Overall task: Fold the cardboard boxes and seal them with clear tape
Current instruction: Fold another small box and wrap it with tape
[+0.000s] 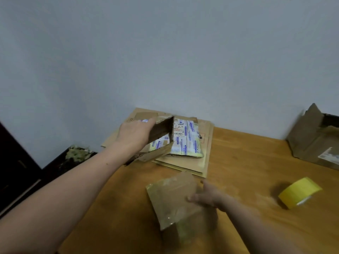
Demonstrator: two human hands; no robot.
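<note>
Here, left hand point(134, 133) grips labelled box point(185, 142), open end facing left.

Matt brown cardboard box point(172, 197) under glossy clear tape; smooth wooden worktop point(238, 162); shiny yellow tape roll point(299, 192).

Taped box point(172, 197) before labelled box point(185, 140)

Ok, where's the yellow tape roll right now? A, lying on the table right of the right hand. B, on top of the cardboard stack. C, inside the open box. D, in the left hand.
A: the tape roll lies on the table, right of the right hand at the taped box; the left hand grips a flattened box.
</note>
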